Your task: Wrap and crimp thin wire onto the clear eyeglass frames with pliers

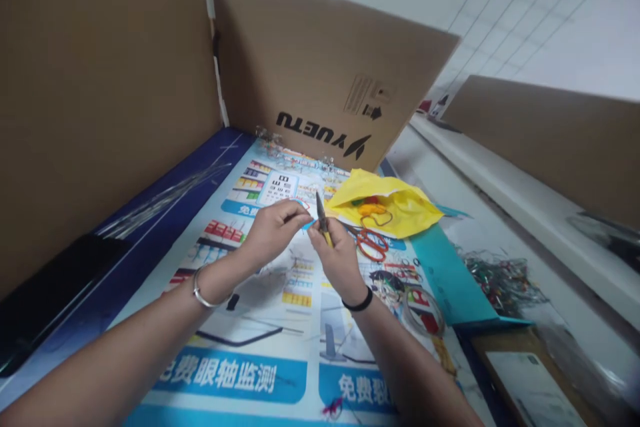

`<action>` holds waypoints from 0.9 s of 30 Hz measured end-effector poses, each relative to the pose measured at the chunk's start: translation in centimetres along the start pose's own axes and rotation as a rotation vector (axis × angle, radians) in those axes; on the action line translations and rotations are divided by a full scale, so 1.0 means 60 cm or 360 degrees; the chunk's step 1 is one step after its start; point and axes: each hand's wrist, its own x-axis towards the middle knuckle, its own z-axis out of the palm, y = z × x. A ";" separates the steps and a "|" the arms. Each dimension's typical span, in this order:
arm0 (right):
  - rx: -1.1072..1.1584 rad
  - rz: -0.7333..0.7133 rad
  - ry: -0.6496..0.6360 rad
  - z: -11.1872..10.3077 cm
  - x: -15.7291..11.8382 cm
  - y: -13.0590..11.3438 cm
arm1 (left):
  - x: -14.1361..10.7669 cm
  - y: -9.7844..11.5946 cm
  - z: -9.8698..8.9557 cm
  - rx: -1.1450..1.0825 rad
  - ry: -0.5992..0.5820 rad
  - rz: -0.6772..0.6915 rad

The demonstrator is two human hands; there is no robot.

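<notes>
My right hand is wrapped round a pair of pliers with dark pointed jaws and yellow on the grip. The jaws point up and away from me. Close to it, my left hand is closed in a pinch, its fingertips almost meeting the right thumb. A small blue piece shows between the two hands, and a thin reddish loop rises behind the left fingers. Exactly what the left fingers pinch is too small to make out. Orange-handled scissors lie just right of my right hand.
A yellow bag with orange yarn inside lies beyond the scissors. Tape rests at the right, near a tangle of wires. Cardboard panels wall the back and left. Straight wires lie at left, by a black object.
</notes>
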 end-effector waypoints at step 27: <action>0.0366 0.0116 -0.0051 0.014 0.002 0.019 | -0.007 -0.017 0.043 -0.0911 0.0155 -0.0404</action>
